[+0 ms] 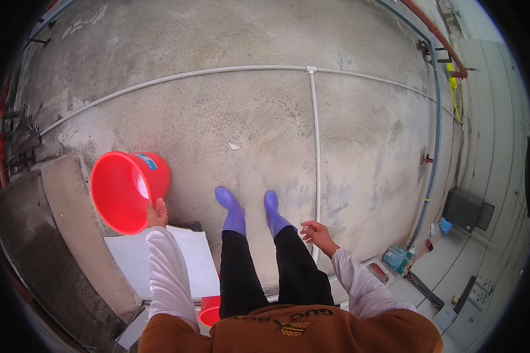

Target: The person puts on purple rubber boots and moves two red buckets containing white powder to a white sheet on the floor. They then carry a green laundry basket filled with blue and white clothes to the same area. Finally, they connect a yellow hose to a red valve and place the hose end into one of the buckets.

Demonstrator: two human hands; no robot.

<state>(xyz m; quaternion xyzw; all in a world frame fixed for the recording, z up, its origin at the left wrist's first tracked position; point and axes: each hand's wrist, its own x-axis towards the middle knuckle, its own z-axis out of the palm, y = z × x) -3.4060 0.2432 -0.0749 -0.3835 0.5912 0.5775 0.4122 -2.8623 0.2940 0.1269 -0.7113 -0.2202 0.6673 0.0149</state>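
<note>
My left hand [157,213] grips the rim of a red plastic bucket [160,179] on the left, its fingers closed over the edge. The bucket is tilted, so its mouth faces left and toward me. A blue label shows on its outer side, and a pale patch shows on its inner wall. My right hand [318,233] hangs free to the right of my legs, fingers loosely bent and apart, holding nothing. Below the bucket lies a white board or sheet [188,259], partly behind my left forearm.
A white pipe [218,70] crosses the concrete floor, with a branch [316,147] running toward me. At left stands a concrete ledge [82,223]. Another red container [209,312] sits by my left leg. To the right are a teal-and-white tub [398,259] and a dark box [462,209].
</note>
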